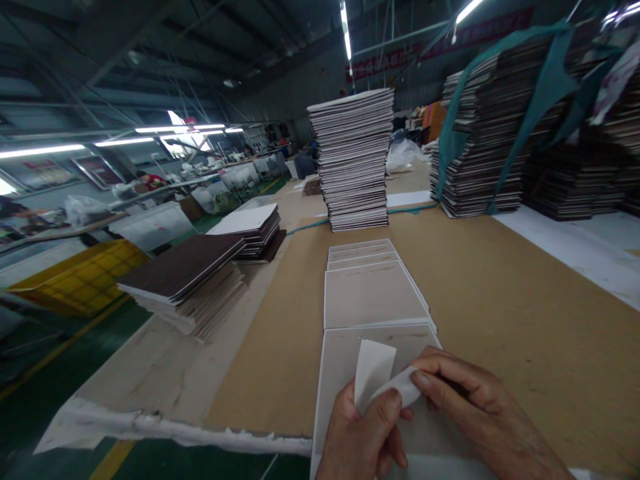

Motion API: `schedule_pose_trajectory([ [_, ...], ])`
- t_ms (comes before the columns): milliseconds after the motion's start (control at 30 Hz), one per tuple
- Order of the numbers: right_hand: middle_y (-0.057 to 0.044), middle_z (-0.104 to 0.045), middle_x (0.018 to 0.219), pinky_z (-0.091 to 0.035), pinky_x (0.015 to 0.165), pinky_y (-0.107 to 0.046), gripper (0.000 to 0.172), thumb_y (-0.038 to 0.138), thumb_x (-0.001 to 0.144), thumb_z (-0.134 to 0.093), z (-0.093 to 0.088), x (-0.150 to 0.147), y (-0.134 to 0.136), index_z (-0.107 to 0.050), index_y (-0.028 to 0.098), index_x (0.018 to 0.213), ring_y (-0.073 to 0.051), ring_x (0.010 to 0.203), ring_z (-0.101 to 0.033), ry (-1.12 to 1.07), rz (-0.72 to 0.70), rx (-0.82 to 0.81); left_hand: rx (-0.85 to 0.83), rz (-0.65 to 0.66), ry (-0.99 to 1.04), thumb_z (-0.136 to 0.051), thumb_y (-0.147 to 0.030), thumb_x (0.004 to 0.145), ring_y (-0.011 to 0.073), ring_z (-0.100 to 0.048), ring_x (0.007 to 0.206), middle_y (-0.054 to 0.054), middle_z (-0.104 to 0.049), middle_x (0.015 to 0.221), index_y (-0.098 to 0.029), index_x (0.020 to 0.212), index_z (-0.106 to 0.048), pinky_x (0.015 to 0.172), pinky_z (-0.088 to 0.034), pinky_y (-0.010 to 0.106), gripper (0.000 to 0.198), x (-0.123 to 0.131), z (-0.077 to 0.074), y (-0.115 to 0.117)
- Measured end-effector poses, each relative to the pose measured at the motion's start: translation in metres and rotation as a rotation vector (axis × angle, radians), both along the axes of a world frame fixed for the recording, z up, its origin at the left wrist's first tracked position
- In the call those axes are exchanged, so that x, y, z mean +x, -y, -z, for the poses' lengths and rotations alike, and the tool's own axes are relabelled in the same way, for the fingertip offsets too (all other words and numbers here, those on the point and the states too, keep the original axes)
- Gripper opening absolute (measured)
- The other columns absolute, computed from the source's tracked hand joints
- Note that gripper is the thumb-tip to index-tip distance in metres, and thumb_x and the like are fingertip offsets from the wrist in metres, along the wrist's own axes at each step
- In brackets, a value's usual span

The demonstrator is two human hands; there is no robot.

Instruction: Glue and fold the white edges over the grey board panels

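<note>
Both hands hover over a tan tabletop, dim workshop beyond.

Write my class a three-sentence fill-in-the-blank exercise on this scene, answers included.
The left hand and right hand both grip a curled piece coloured ____.
The brown-topped pile lies to the ____ of the tall central stack.
The grid-patterned bin at the far left is coloured ____.
Missing words: white; left; yellow.
</note>
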State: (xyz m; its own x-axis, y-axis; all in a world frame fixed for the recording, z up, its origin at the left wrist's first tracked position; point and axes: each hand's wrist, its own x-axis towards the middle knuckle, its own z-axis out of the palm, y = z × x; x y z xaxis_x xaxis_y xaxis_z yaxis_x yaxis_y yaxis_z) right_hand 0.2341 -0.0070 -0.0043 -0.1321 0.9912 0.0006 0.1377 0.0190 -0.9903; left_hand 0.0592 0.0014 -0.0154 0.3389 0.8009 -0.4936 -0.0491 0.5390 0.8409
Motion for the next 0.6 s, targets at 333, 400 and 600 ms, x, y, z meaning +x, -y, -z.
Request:
schedule_pose_trajectory([
  [333,0.002,-0.057,0.064,-0.045,0.061,-0.022,0.036,0.049,0.089,-0.062,0.007,-0.004,-0.001,-0.057,0.019,0.068,-0.011,0.060,-0.054,-0.249,-0.048,-0.144,0.018,0.064,0.051,-0.069,-0.068,0.068,0.0068,-0.043,0.038,-0.004,-0.052,0.045,-0.013,0.085,-0.061,0.037,-0.028,0.017,0.059,0.005,0.001,0.001],
  [400,0.002,-0.057,0.063,-0.046,0.059,-0.023,0.035,0.048,0.087,-0.064,0.008,-0.007,0.000,-0.055,0.019,0.069,-0.012,0.058,-0.056,-0.345,-0.062,-0.187,0.001,0.066,0.038,-0.069,-0.070,0.066,0.0073,-0.044,0.038,-0.004,-0.052,0.045,-0.013,0.085,-0.062,0.037,-0.029,0.017,0.060,0.005,0.000,0.000],
  [600,0.003,-0.056,0.060,-0.045,0.057,-0.024,0.038,0.050,0.085,-0.066,0.005,-0.011,-0.001,-0.053,0.019,0.067,-0.012,0.056,-0.056,-0.413,-0.104,-0.214,-0.019,0.060,0.004,-0.070,-0.069,0.067,0.0055,-0.039,0.036,-0.005,-0.050,0.044,-0.014,0.080,-0.062,0.038,-0.027,0.017,0.057,0.007,-0.004,0.001],
])
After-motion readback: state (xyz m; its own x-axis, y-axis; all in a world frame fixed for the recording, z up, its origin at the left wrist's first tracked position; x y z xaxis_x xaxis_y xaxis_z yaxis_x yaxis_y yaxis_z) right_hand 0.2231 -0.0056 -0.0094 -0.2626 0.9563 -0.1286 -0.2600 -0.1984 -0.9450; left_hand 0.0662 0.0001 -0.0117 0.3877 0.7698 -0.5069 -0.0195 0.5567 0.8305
